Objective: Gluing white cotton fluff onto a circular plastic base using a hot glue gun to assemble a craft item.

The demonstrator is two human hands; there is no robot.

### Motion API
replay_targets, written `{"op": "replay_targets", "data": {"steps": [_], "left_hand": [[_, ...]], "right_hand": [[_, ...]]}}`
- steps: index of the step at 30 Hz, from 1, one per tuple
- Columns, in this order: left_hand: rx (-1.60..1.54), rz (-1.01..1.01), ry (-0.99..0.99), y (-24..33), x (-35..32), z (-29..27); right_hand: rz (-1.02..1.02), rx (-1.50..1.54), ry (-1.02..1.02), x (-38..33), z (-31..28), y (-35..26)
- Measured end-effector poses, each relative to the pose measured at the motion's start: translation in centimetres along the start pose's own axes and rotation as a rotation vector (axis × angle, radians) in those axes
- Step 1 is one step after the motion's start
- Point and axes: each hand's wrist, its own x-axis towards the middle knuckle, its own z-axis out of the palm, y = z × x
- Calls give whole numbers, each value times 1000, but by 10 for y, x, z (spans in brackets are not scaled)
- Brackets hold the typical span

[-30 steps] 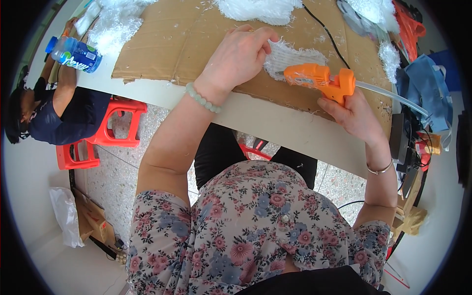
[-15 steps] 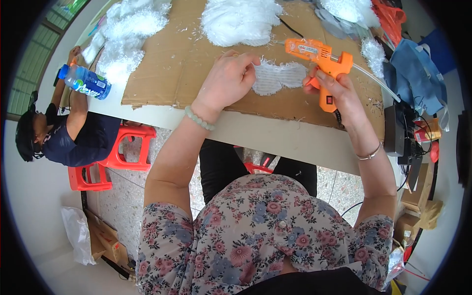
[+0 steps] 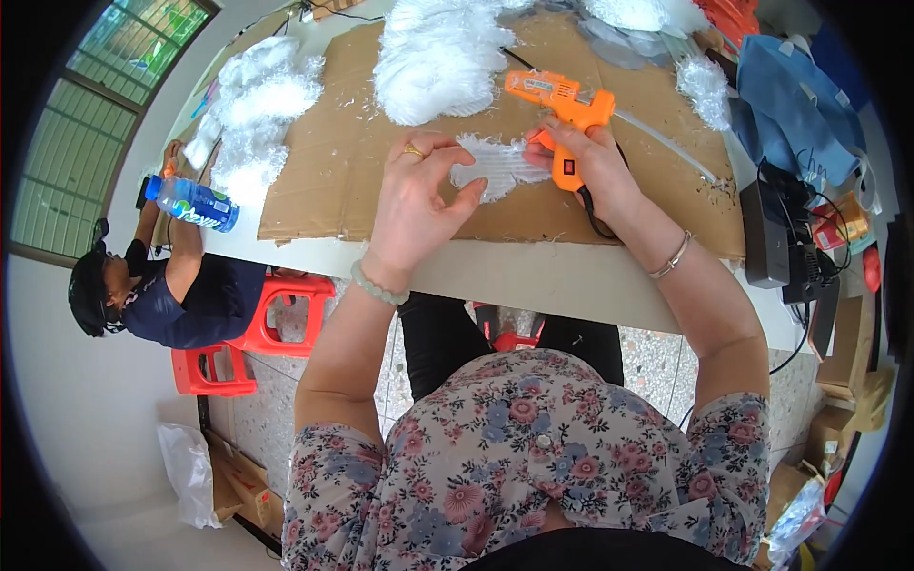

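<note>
My right hand [image 3: 600, 173] is wrapped round the handle of an orange hot glue gun [image 3: 588, 112], its nozzle end toward the left. A clear glue stick [image 3: 666, 143] sticks out of the gun's back. Below the gun, a white ribbed, frayed piece of fabric [image 3: 495, 169] lies flat on brown cardboard [image 3: 333, 181]. At the fabric's left edge is my left hand [image 3: 416, 186], with thumb and forefinger curved apart and nothing visible between them. The fingertips of my right hand come close to the fabric's right end; whether they touch it I cannot tell.
Fluffy white heaps [image 3: 433, 67] lie on the cardboard's far side and at the left. A blue-capped bottle [image 3: 195, 203] stands at the table's left, near another person [image 3: 181, 285] by red stools [image 3: 295, 319]. At the right are a blue bag [image 3: 795, 109] and a black box [image 3: 764, 233].
The view has shifted. The glue gun in my right hand has come left, closer to my left hand and over the fabric's right part. My left thumb and forefinger now show a wider gap.
</note>
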Motion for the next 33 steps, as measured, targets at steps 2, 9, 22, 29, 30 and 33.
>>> {"op": "replay_targets", "data": {"steps": [2, 9, 22, 29, 30, 33], "left_hand": [[57, 38, -48, 9, -4, 1], [332, 212, -117, 14, -4, 18], [274, -92, -168, -17, 0, 31], [90, -146, -81, -24, -1, 33], [134, -88, -96, -24, -1, 32], [230, 48, -139, -20, -1, 27]], "right_hand": [[-1, 16, -17, 1, 4, -1], [1, 19, -19, 3, 7, 4], [-15, -55, -28, 4, 9, 6], [15, -50, -12, 3, 11, 7], [30, -37, -8, 4, 12, 7], [16, -38, -25, 3, 10, 8]]}}
